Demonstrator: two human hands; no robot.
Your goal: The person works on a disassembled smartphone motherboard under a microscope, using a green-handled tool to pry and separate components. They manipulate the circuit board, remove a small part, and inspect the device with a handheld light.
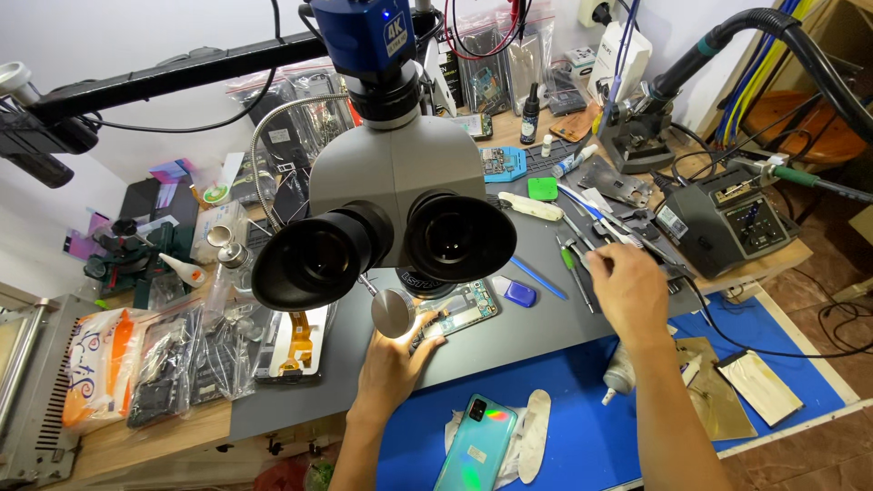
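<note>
Cluttered bench, grey mat over a blue one. Clear plastic bags of parts hang along the back wall; more bags lie at the left edge, one white with orange print. A white box stands at the back right. The left hand, fingers together, presses on the opened phone under the microscope; its teal-edged board lies bare. The right hand, fingers loosely curled, reaches among the tweezers; whether it grips one I cannot tell
</note>
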